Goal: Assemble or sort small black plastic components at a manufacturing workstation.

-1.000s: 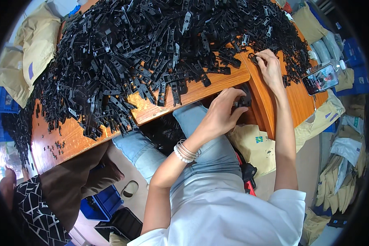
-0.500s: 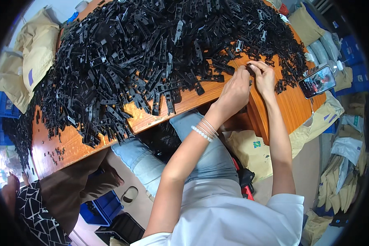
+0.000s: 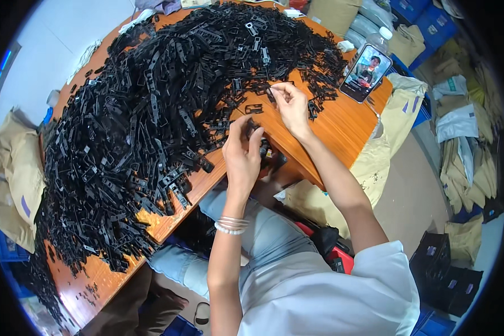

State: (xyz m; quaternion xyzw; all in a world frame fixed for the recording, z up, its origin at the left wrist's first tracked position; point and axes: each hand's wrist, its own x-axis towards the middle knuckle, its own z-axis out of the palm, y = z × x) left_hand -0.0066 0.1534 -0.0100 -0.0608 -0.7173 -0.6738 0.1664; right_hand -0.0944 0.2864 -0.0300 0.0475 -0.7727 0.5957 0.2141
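Observation:
A large heap of black plastic clip-like parts (image 3: 145,123) covers much of the wooden table (image 3: 341,126). At the table's near edge, my left hand (image 3: 242,157) is closed, thumb and fingers curled round a small black plastic part (image 3: 253,125). Farther off and to the right, my right hand (image 3: 293,110) pinches a thin black plastic part (image 3: 271,95) between thumb and fingertips. Its exact shape is mostly hidden by the fingers. A loose black frame-shaped part (image 3: 253,108) lies on the wood between my hands. The two hands are apart.
A phone (image 3: 366,74) leans against a clear bottle (image 3: 379,38) at the right. Paper sacks (image 3: 18,168) stand at the left, and another paper sack (image 3: 400,115) hangs by the table's right edge. Blue crates (image 3: 431,25) stack at the far right.
My view has swung to the right. My hands, close together before, have separated: the right now reaches farther over the table near the heap, while the left stays at the near edge.

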